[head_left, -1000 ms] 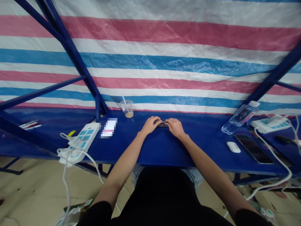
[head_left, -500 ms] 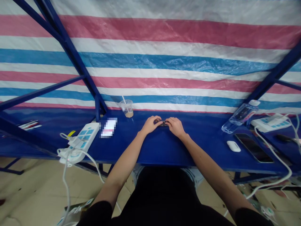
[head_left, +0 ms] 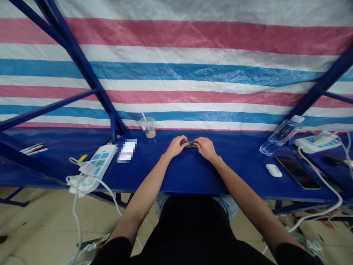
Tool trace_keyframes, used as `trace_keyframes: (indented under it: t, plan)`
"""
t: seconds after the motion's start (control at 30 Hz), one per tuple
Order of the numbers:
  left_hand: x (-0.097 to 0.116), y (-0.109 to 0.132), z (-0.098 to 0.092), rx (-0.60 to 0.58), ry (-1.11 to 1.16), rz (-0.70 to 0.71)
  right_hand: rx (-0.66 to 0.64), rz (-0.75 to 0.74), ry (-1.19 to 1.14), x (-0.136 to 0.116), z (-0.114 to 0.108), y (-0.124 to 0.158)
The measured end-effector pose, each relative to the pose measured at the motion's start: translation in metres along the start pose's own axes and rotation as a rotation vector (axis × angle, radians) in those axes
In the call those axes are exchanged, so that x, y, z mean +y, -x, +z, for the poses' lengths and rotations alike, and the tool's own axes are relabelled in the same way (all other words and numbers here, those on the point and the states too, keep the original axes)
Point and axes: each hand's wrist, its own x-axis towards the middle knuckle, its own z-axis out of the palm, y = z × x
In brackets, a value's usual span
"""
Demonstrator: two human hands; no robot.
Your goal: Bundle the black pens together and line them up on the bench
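1. While a striped plastic tarp [head_left: 176, 73] hangs behind, a blue desk [head_left: 138, 180] stands in front of the person;
2. a white power strip [head_left: 97, 163] lies to the left; a water bottle [head_left: 281, 138] and a black phone [head_left: 298, 172] lie to the right;
3. the left hand [head_left: 175, 146] and right hand [head_left: 206, 149] are close together, both gripping one thing;
4. that small dark object [head_left: 191, 145] sits between them near the desk's far side; it is too small to tell what it is.

tarp [head_left: 176, 70]: horizontal stripes, 3 colours, pink/white/blue | frame [head_left: 79, 62]: dark blue | tabletop [head_left: 187, 176]: solid blue | held item [head_left: 191, 145]: black | power strip [head_left: 99, 162]: white, blue panels | cables [head_left: 320, 176]: white | earbud case [head_left: 274, 170]: white | phone [head_left: 298, 172]: black | shirt [head_left: 193, 228]: black | floor [head_left: 41, 221]: beige
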Motion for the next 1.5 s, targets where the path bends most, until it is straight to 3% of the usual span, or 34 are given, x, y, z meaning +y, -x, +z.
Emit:
trace_keyframes:
  t: [0.5,0.8,0.97,1.5]
  plan:
    - [-0.001,-0.004,-0.001,0.010,0.006,-0.001,-0.020,0.070,-0.029,0.008,-0.002,0.000]
    - [0.012,-0.003,-0.019,-0.013,-0.136,0.023,0.023,0.093,-0.111,0.005,-0.001,-0.005]
    - [0.015,-0.006,-0.018,-0.020,-0.146,0.039,-0.004,0.106,-0.156,0.007,-0.001,-0.006]
    - [0.012,-0.006,-0.021,-0.064,-0.099,0.015,0.000,0.121,-0.280,-0.006,-0.006,-0.017]
